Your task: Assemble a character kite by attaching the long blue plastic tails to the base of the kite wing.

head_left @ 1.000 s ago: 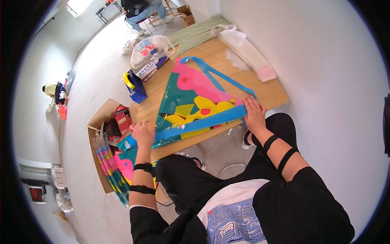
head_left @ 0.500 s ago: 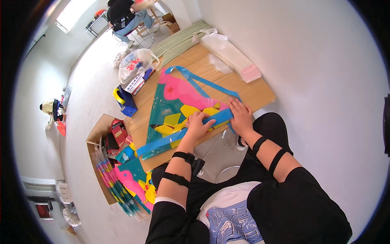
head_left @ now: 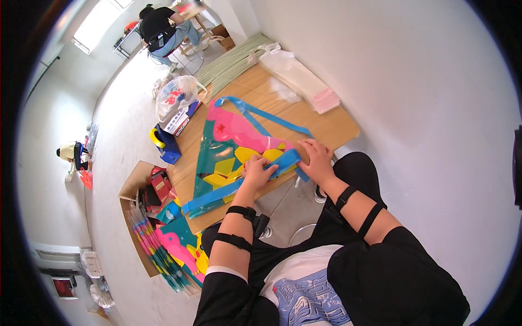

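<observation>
Both hands press a blue strip along the near edge of a colourful kite on the tabletop.

The kite [head_left: 234,141], pink, teal and yellow, lies flat near the tabletop's [head_left: 337,127] front edge. The left hand [head_left: 260,173] grips the blue strip [head_left: 239,185] with curled fingers; the right hand [head_left: 316,160] lies flat on its end, fingers spread. White packets [head_left: 304,81] sit at the far edge. A cardboard box [head_left: 136,187] stands on the floor beside the left edge.

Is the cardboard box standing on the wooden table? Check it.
No, the cardboard box sits on the floor beside the wooden table, left of the colourful kite.
</observation>
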Demonstrator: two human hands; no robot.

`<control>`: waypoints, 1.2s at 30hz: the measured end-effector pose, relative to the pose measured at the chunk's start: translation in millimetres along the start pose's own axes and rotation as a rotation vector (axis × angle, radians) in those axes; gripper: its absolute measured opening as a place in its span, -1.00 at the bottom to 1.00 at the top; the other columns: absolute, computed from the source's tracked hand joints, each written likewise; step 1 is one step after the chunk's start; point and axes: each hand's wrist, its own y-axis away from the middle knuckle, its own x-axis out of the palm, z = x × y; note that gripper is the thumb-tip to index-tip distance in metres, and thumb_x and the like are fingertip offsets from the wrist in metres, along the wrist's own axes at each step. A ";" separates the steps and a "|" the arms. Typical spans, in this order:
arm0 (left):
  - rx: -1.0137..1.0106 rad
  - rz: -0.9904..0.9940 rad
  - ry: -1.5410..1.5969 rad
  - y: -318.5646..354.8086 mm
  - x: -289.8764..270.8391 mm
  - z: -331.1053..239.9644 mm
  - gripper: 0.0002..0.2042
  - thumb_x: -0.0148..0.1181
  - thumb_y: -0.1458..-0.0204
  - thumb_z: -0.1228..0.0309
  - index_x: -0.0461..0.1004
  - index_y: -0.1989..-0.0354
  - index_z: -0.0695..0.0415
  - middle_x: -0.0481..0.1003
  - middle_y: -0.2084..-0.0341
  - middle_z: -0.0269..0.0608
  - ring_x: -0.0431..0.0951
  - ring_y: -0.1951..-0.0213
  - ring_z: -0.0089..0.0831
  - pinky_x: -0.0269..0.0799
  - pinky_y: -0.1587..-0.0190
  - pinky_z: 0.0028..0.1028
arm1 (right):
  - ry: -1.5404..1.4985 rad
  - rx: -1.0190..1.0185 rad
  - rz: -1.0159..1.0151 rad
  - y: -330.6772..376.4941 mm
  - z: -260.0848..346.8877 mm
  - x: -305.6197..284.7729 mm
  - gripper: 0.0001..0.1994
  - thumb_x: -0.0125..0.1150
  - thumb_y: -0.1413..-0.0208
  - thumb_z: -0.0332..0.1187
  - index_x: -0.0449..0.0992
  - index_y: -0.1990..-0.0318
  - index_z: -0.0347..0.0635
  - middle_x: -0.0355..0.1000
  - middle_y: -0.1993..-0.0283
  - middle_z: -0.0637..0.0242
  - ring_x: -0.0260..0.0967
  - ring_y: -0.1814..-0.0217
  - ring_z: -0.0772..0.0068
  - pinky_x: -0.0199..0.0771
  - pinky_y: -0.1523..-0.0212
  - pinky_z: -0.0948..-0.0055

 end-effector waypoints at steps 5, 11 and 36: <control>0.008 0.000 0.001 0.6 -2.6 -2.2 -0.63 0.41 0.00 -0.06 0.72 0.19 -0.06 0.47 0.04 -0.17 0.39 -0.13 -0.09 0.23 -0.14 -0.07 | 0.044 -0.079 -0.040 -3.9 6.1 -7.0 -0.55 0.36 0.01 -0.29 0.51 -0.10 0.14 0.44 0.04 0.39 0.38 -0.11 0.33 0.12 -0.15 0.06; -0.053 0.012 0.069 -5.4 -2.7 -1.7 -0.57 0.35 -0.04 -0.13 0.72 0.16 -0.04 0.45 0.01 -0.15 0.38 -0.14 -0.08 0.24 -0.14 -0.05 | -0.053 0.144 0.013 -5.2 0.4 -1.7 -0.61 0.31 0.01 -0.34 0.51 -0.04 0.07 0.48 0.23 0.44 0.43 -0.02 0.28 0.14 -0.12 0.07; -0.015 -0.101 -0.102 7.8 3.6 -18.3 -0.64 0.45 0.10 -0.04 0.70 0.24 -0.08 0.40 0.02 -0.20 0.32 -0.15 -0.09 0.14 -0.12 -0.02 | 0.264 -0.310 0.346 -2.7 35.2 -15.7 -0.40 0.34 -0.08 -0.18 0.37 -0.28 -0.16 0.29 -0.32 0.16 0.20 -0.43 0.10 0.14 -0.38 0.04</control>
